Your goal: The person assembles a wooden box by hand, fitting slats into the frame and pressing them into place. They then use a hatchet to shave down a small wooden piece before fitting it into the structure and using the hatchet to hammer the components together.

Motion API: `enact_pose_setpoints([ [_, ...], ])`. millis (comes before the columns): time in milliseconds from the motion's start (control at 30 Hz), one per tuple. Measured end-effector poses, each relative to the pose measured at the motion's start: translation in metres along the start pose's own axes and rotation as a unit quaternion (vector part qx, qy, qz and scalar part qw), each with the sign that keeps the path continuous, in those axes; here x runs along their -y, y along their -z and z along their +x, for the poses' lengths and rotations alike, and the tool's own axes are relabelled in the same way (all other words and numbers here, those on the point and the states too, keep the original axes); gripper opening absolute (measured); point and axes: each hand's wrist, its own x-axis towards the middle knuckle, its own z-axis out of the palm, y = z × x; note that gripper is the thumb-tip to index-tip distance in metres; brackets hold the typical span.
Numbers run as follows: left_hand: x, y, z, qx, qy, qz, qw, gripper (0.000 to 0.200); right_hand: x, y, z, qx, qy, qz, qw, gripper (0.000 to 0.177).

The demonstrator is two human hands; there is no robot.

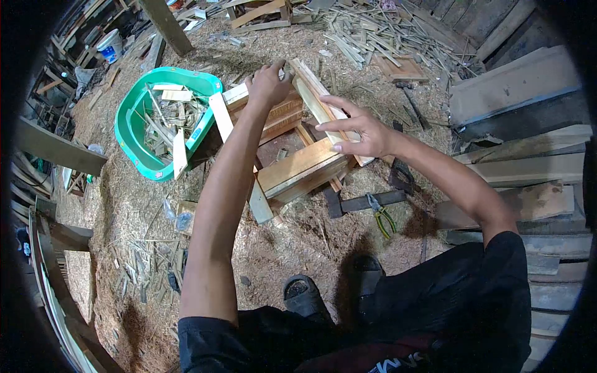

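Note:
A wooden frame (298,168) made of planks and rails rests on the sawdust-covered ground in front of me. Along its right side a pale wooden board (314,102) slants up and away. My right hand (364,130) holds this board near its lower end, fingers spread across it. At the board's far end is my left hand (270,85), its fingers curled closed; what is in them, if anything, is hidden. A long light strip (224,116) forms the frame's left side. Just below the frame lie a hammer (364,203) and yellow-and-black pliers (382,217).
A green plastic tub (124,133) of wood scraps stands to the left of the frame. Stacked planks (516,171) line the right side. Thin offcuts (367,37) are heaped at the back. A wooden post (166,28) rises at the upper left. My sandals (305,298) are below.

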Motion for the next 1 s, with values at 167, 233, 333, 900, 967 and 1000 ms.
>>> enact_pose_setpoints([
  [167,0.004,-0.0009,0.0039,0.015,-0.004,-0.012,1.0,0.053,-0.0051,0.0012,0.0016,0.028,0.009,0.007,1.0,0.055],
  [233,0.0066,-0.0011,0.0051,0.012,-0.011,-0.017,1.0,0.054,-0.0042,0.0016,0.0023,0.031,0.01,0.009,0.999,0.056],
  [333,0.0074,-0.0016,0.0061,0.013,0.008,0.01,1.0,0.056,-0.0029,0.0022,0.0029,0.03,0.011,-0.001,0.999,0.056],
  [900,0.0043,0.004,0.0044,0.05,0.014,-0.013,0.999,0.056,-0.0023,0.0001,-0.0002,0.034,-0.033,0.015,0.999,0.058],
  [967,0.0033,0.0056,0.0046,0.057,0.016,-0.017,0.998,0.057,-0.0017,0.0008,0.0001,0.03,-0.022,0.01,0.999,0.056],
  [1000,0.0036,0.0055,0.0054,0.059,0.015,-0.018,0.998,0.057,-0.0018,0.0006,0.0002,0.029,-0.016,0.007,0.999,0.056],
])
